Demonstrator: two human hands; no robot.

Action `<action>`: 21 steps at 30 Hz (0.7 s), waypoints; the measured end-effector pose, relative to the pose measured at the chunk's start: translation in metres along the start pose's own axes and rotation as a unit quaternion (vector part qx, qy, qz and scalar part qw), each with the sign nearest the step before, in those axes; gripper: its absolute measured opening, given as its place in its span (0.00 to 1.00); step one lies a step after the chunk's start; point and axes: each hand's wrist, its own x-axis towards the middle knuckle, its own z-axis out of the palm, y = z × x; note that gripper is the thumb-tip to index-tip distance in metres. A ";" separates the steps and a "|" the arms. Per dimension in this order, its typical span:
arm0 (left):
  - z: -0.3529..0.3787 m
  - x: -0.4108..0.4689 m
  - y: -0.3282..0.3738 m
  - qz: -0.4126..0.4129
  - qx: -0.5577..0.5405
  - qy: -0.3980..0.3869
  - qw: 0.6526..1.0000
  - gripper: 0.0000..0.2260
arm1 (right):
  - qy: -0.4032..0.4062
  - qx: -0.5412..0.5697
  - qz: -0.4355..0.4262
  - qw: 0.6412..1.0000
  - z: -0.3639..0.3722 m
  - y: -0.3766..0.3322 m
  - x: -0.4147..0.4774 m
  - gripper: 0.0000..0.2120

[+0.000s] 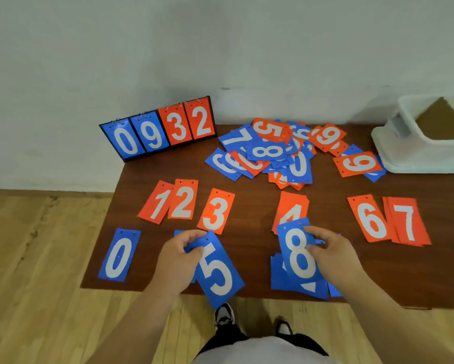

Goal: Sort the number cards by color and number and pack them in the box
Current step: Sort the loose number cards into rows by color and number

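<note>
Head view: both hands are busy in the lower middle of the frame. The left hand (177, 256) pinches the blue 5 card (218, 271) by its upper corner. The right hand (331, 252) pinches the blue 8 card (299, 256) by its right edge, over a blue stack (299, 287) whose number is mostly hidden.

The 5's lower end juts past the near edge of the tabletop (252, 211), so with only a corner grip it could swing or slip to the floor. If the 8 is dropped straight down, it would probably land on the wrong stack and spoil the number order. With both hands full, neither is free to square a pile.

In mid-frame the red 4 (293, 208) and red 6 (370, 219) leave a gap for a 5, which the blue 5 could easily fill by mistake. The unsorted heap (273, 153) lies at upper centre, beside the white box (417, 158) at upper right, and a reach across could scatter it.
</note>
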 end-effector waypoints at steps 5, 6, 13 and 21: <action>0.047 0.022 0.018 0.031 0.029 -0.092 0.995 0.14 | 0.057 0.030 0.083 0.994 -0.020 0.036 -0.023 0.18; 0.061 0.022 0.027 0.044 0.035 -0.113 0.992 0.14 | 0.070 0.042 0.095 0.992 -0.027 0.046 -0.028 0.18; 0.177 0.019 0.083 0.116 0.071 -0.223 0.965 0.16 | 0.151 0.095 0.144 0.973 -0.094 0.101 -0.033 0.18; 0.299 0.014 0.088 0.100 0.153 -0.199 0.963 0.18 | 0.119 0.051 0.105 0.986 -0.191 0.141 0.007 0.20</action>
